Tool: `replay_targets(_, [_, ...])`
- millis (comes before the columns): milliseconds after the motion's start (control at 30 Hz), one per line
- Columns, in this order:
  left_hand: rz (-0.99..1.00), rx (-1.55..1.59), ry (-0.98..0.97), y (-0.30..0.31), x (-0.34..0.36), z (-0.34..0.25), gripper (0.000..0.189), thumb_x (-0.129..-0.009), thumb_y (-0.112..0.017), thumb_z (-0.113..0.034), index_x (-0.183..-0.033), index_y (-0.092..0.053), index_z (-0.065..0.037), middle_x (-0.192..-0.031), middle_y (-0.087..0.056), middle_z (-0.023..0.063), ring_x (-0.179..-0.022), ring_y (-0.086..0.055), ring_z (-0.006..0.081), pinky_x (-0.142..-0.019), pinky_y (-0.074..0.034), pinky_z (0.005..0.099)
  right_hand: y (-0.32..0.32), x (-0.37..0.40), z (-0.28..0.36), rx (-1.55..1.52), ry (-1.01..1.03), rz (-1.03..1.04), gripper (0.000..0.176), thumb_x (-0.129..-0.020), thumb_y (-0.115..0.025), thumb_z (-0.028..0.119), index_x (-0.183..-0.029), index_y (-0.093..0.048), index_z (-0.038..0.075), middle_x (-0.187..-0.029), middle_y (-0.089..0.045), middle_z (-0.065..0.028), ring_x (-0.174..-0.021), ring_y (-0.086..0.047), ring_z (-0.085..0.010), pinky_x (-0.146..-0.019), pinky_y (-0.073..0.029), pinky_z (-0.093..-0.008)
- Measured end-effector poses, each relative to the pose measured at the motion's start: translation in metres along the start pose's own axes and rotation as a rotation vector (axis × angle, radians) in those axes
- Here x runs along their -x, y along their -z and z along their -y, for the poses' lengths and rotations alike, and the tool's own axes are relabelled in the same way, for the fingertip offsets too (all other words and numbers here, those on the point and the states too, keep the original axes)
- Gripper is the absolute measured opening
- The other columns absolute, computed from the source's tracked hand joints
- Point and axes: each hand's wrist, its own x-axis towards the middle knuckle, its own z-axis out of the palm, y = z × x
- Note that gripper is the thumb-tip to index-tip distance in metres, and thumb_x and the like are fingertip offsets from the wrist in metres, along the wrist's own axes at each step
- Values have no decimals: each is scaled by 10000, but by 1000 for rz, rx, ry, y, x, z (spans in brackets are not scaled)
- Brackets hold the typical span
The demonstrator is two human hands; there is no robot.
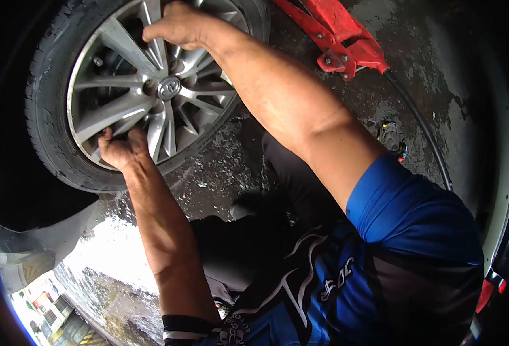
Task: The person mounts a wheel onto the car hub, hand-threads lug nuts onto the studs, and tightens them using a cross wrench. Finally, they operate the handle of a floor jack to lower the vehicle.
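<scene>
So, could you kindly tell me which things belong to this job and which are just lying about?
Job:
Silver spoked metal wheel with black rubber tyre, held in left hand and right hand
Probably the red metal tool, perhaps a jack

Apparently lying about:
Small grey-yellow object, unidentifiable

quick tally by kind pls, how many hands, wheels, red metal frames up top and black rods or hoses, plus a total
Hands: 2 (left hand, right hand)
Wheels: 1 (wheel)
Red metal frames: 1 (red metal frame)
Black rods or hoses: 1 (black rod or hose)
Total: 5
</scene>
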Motion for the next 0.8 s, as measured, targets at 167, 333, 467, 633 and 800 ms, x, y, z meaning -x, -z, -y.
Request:
replay_targets(167, [109,-56,59,2,13,-4,616,-593,-623,-69,-1200,-553,7,-1198,-578,155,-1156,-517,346,-1088,-320,525,-2,-19,-32,-155,148,42,362,-635,-730,242,-779,-677,-86,-681,-638,-152,-619,-591,-222,-578,-486,-356])
replay_targets(333, [81,-56,118,10,8,-4,649,-583,-617,-94,-1221,-547,1,-1222,-562,174,-1171,-501,363,-1089,-319,535,17,6,12,309,-137,120,450,-686,-769,291,-921,-666,-79,-793,-675,-156,-680,-632,-241,-639,-513,-333])
replay_targets(467, [-30,-52,117,5,10,0,611,-577,-608,-125,-1169,-565,20,-1242,-537,200,-1184,-471,397,-1077,-290,597,87,36,52,293,-332,351,620,-781,-748,361,-1212,-556,-40,-1010,-660,-176,-867,-662,-244,-719,-552,-351])
replay_targets(633, [44,-8,174,22,1,-6,584,-607,-666,-94,-1165,-560,43,-1199,-556,197,-1140,-504,362,-1074,-330,502,206,137,78,991,-554,13,550,-833,-661,416,-1225,-580,38,-1054,-648,-190,-960,-645,-250,-764,-531,-384])
replay_targets(800, [45,-75,151,26,-8,-8,488,-552,-653,-66,-1032,-623,21,-1144,-597,179,-1091,-535,363,-1072,-332,520,294,298,-69,1350,-611,65,408,-829,-571,356,-1075,-632,36,-1069,-624,-230,-1030,-602,-354,-894,-479,-442])
